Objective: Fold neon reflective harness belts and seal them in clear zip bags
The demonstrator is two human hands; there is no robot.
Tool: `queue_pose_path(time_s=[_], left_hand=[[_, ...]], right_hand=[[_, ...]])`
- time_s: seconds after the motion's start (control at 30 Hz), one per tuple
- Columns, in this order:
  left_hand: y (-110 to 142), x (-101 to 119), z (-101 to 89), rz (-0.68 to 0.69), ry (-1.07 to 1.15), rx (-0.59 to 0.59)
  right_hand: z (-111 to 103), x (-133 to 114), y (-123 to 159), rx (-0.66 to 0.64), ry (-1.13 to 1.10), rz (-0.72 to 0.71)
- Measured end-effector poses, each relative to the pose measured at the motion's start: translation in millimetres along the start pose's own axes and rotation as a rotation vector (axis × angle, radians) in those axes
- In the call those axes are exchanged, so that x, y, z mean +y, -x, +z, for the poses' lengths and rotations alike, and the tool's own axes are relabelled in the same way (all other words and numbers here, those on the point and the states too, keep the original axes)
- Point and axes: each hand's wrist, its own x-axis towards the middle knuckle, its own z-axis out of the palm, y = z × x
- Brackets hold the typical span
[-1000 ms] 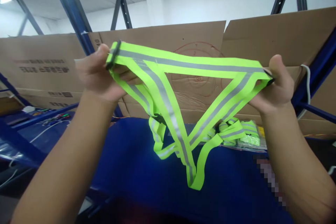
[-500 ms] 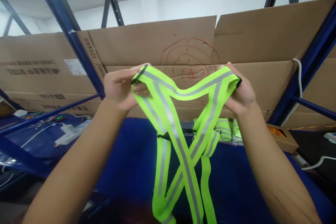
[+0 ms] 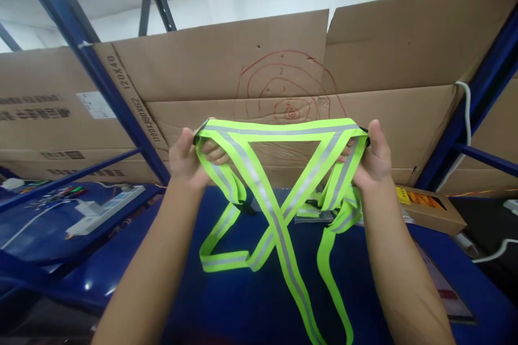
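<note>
A neon-yellow reflective harness vest (image 3: 265,210) with grey stripes hangs between my two hands above the blue table. My left hand (image 3: 194,159) is closed on its upper left corner, by a black buckle, with fingers behind the strap. At the upper right corner, my right hand (image 3: 370,156) grips it the same way, thumb up. The top strap is pulled straight across. Below it two straps cross in an X, and looser straps dangle at both sides, one with a dark clip on the left. The lowest strap ends run out of view at the bottom.
Behind stands a cardboard wall (image 3: 194,75) with a red hand-drawn target. Blue metal posts (image 3: 117,102) frame the blue table (image 3: 238,307). A power strip (image 3: 105,210) lies at left, a small cardboard box (image 3: 433,210) at right, and a flat tablet-like item (image 3: 445,285) nearer me.
Both hands have moved slightly lower and a little apart, thumbs now up. The sagging top strap has become taut, and the side straps have swung outward and spread.
</note>
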Motion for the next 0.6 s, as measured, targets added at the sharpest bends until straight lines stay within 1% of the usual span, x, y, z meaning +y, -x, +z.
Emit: queue_pose_path(time_s=[0.1, 0.2, 0.33, 0.4, 0.43, 0.53, 0.6], left_hand=[[-1.4, -18.2, -12.1, 0.017, 0.037, 0.037], [-4.3, -42.2, -20.9, 0.041, 0.070, 0.060], [-7.6, -69.4, -25.6, 0.035, 0.048, 0.078], [-7.2, -75.7, -27.3, 0.011, 0.002, 0.082], [-6.3, -77.3, -28.7, -0.007, -0.034, 0.078], [-2.1, -79.8, -36.3, -0.063, -0.153, 0.045], [0.5, -82.9, -43.3, -0.109, -0.227, 0.011]], right_hand=[[-8.8, 7.1, -1.2, 0.021, -0.001, 0.040], [-15.3, 23.8, -3.7, 0.068, 0.036, 0.054], [-20.5, 48.3, -7.4, 0.177, 0.210, 0.088], [-22.0, 54.8, -9.1, 0.191, 0.281, 0.112], [-22.9, 56.5, -9.7, 0.186, 0.279, 0.128], [-27.7, 58.3, -10.4, 0.176, 0.169, 0.181], [-33.5, 59.7, -9.7, 0.169, 0.155, 0.228]])
